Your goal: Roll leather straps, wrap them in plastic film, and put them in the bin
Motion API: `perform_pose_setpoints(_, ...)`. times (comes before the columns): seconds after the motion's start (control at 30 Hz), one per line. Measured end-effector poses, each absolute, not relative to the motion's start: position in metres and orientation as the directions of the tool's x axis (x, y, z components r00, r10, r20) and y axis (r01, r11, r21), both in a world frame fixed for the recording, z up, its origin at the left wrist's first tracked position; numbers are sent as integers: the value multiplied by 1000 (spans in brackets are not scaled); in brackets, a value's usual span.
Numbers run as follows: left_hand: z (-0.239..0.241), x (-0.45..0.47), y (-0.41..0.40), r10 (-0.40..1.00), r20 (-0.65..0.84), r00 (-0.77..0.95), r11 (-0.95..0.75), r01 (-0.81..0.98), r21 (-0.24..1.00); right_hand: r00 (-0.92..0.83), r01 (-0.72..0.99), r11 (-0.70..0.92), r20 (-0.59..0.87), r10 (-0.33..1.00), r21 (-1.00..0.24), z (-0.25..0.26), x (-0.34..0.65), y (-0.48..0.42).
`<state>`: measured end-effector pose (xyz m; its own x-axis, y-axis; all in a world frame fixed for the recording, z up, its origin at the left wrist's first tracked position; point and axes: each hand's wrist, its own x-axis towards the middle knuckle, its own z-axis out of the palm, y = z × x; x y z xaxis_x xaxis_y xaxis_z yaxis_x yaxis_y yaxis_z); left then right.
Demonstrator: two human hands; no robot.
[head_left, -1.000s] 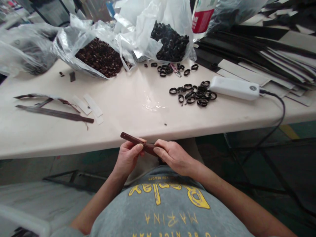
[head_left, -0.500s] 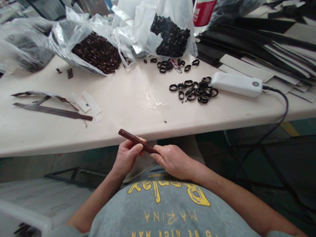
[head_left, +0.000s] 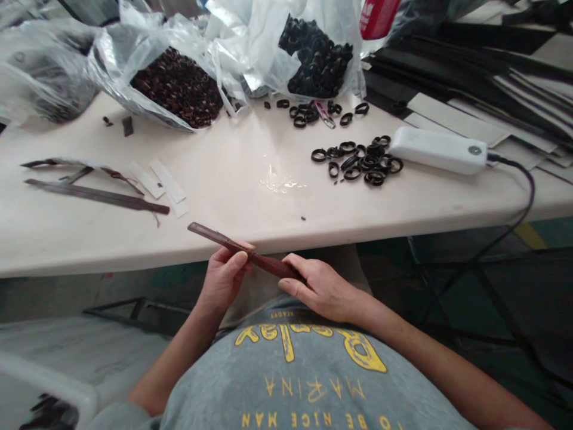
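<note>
A narrow dark brown leather strap (head_left: 221,240) runs between both hands just below the table's front edge. My left hand (head_left: 222,279) pinches it near the middle, thumb on top. My right hand (head_left: 320,288) is closed over the strap's lower right end, close to my grey shirt. The strap's free tip points up and left over the edge of the white table (head_left: 250,197).
On the table lie a cluster of black loops (head_left: 358,162), a white power strip (head_left: 441,150) with a black cable, a bag of brown loops (head_left: 179,86), a bag of black loops (head_left: 316,57), long brown strips (head_left: 96,196) and white paper pieces at left, black sheets at far right.
The strap has slid out to the left through my left hand, so more of it sticks up past the fingers. Both hands stay near the table edge.
</note>
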<state>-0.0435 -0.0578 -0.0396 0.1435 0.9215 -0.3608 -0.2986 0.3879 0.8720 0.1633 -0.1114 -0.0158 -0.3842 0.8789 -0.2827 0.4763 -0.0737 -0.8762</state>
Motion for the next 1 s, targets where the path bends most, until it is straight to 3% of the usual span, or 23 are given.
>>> perform_pose_setpoints(0.4, -33, -56, -49, 941, -340, -7, 308, -404, 861, -421, 206, -242, -309, 853, -948, -20, 187, -126)
perform_pose_setpoints(0.6, -36, -60, -51, 952, -302, 44, 293, -402, 867, -392, 174, -223, -275, 878, -959, -23, 185, -126)
perform_pose_setpoints(0.77, -31, -59, -58, 960, -252, 123, 280, -377, 883, -418, 33, -386, -364, 832, -922, -25, 172, -117)
perform_pose_setpoints(1.0, -32, -61, -61, 971, -234, 51, 234, -407, 883, -489, 70, -415, -394, 778, -907, -24, 176, -119)
